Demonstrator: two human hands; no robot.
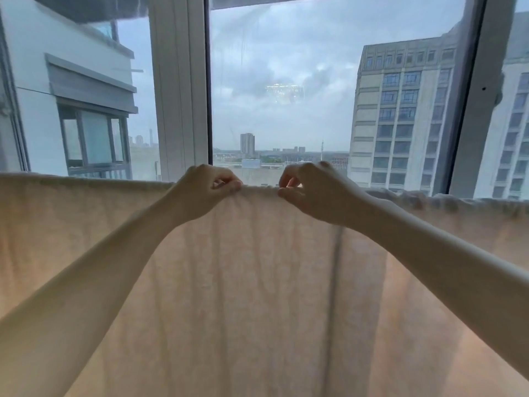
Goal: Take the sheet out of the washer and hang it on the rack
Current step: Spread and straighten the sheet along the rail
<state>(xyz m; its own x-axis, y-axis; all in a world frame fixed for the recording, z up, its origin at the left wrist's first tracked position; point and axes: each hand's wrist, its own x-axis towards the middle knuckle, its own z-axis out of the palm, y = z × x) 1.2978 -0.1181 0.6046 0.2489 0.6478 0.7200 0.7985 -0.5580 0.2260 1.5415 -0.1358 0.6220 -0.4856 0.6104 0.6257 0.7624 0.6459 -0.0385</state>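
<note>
A pale cream sheet [252,296] hangs across the whole width of the view, its top fold running level at about mid-height. The rack under the fold is hidden by the cloth; only a faint dark upright shows through the fabric right of centre. My left hand [206,190] pinches the top fold just left of centre. My right hand [312,193] pinches the same fold a short way to the right. Both arms reach forward and up to it. The washer is out of view.
Right behind the sheet stands a large window [280,81] with a white frame post [179,90] left of centre and a dark post [475,96] at the right. Tall buildings and a cloudy sky show outside.
</note>
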